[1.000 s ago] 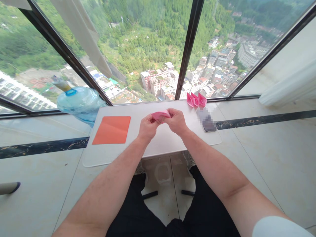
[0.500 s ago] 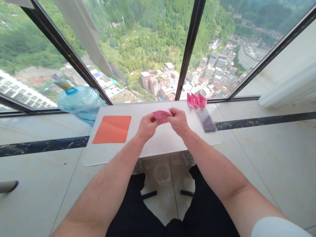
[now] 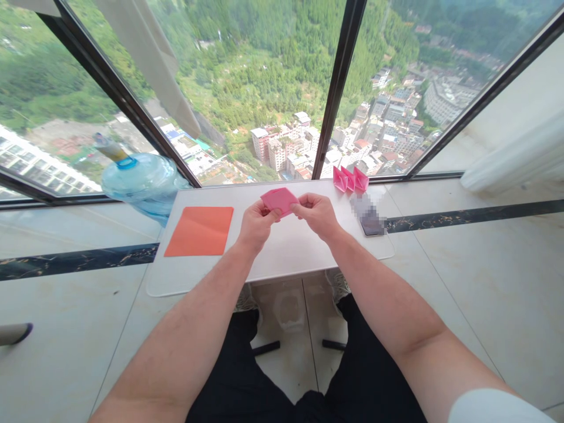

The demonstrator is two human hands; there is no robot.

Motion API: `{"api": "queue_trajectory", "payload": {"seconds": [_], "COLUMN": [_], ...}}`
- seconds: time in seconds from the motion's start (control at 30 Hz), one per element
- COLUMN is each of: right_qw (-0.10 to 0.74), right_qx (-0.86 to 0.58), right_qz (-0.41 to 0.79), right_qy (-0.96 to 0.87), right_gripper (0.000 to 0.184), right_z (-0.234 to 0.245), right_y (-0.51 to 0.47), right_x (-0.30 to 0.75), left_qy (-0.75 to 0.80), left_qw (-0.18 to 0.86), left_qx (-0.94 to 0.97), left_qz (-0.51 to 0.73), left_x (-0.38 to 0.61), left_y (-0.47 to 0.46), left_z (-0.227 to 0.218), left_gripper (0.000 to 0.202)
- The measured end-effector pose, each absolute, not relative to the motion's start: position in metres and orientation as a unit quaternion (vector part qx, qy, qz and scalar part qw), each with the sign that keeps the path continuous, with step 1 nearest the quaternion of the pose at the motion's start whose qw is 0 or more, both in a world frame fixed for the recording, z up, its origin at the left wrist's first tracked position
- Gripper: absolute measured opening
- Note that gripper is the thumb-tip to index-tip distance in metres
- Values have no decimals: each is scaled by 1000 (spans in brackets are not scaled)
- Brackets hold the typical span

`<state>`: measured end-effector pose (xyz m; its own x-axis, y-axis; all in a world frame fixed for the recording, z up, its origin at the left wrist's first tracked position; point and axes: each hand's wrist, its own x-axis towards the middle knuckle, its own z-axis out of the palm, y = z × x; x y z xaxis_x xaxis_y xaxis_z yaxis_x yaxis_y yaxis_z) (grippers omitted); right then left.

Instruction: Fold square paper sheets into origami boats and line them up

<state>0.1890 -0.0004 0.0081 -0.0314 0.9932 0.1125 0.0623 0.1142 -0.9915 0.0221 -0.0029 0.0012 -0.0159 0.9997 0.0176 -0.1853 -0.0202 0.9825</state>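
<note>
- Pinching the pink paper [image 3: 280, 200], the left hand [image 3: 256, 224] holds its left side.
- Right hand [image 3: 318, 214] pinches its right corner.
- Orange paper [image 3: 200, 231] lies on the table [image 3: 299, 249].

Bright daylight from the far windows [image 3: 247, 70], darker shade under the bench [image 3: 304, 252].
The right floor [image 3: 467, 264] is pale, slightly washed out; the far right hills [image 3: 467, 23] are hazy. The pink paper [image 3: 279, 201] looks fairly sharp. Window frames [image 3: 337, 88] lean, as by wide-lens distortion, and square pixels [image 3: 369, 210] partly hide a dark object [image 3: 374, 229].
</note>
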Motion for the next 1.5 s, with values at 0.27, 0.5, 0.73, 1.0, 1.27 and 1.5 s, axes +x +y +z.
{"api": "queue_trajectory", "payload": {"seconds": [0.27, 0.5, 0.73, 1.0, 1.27, 1.5], "right_qw": [516, 504, 484, 508, 529, 529], "right_qx": [-492, -504, -499, -507, -458, -451], "right_qz": [435, 406, 386, 319, 215, 220], "right_qy": [-551, -572, -607, -619, -681, -684], "right_gripper": [28, 23, 23, 21, 9, 7], "right_z": [9, 10, 7, 7, 15, 9], "right_y": [-1, -4, -8, -11, -17, -10], "right_x": [185, 184, 179, 176, 177, 180], "left_qy": [449, 441, 412, 441, 488, 486], "left_qw": [531, 569, 584, 509, 424, 411], "left_qx": [447, 425, 411, 434, 525, 577], "left_qz": [563, 549, 566, 598, 553, 512], "left_x": [23, 23, 24, 19, 18, 17], "left_y": [-3, -4, -5, -3, -7, -10], "left_z": [0, 2, 4, 1, 6, 7], "left_gripper": [35, 36, 22, 17, 17, 21]}}
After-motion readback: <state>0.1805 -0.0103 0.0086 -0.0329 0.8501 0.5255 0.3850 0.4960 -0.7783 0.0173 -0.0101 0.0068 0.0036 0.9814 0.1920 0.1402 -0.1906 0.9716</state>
